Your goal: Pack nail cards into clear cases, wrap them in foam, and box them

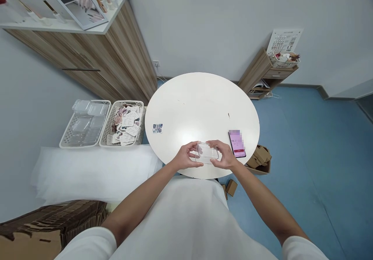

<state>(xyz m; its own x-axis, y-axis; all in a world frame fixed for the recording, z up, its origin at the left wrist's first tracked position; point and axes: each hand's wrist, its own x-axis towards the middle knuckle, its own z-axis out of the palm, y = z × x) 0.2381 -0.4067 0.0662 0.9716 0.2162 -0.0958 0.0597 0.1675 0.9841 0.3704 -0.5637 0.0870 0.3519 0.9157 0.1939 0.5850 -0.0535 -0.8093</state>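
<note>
Both hands hold a small clear plastic case (206,152) just above the near edge of the round white table (201,108). My left hand (186,156) grips its left side, fingers curled round it. My right hand (225,155) grips its right side in the same way. A small sheet of dark press-on nails (157,128) lies on the table's left part, away from the hands. A phone (237,143) with a pink lit screen lies just right of my right hand.
Two white baskets stand left of the table: one with clear plastic cases (84,122), one with printed cards (125,126). A wooden cabinet (116,54) rises behind them. Cardboard boxes (259,159) sit on the blue floor under the table's right side. A small shelf (271,71) stands by the far wall.
</note>
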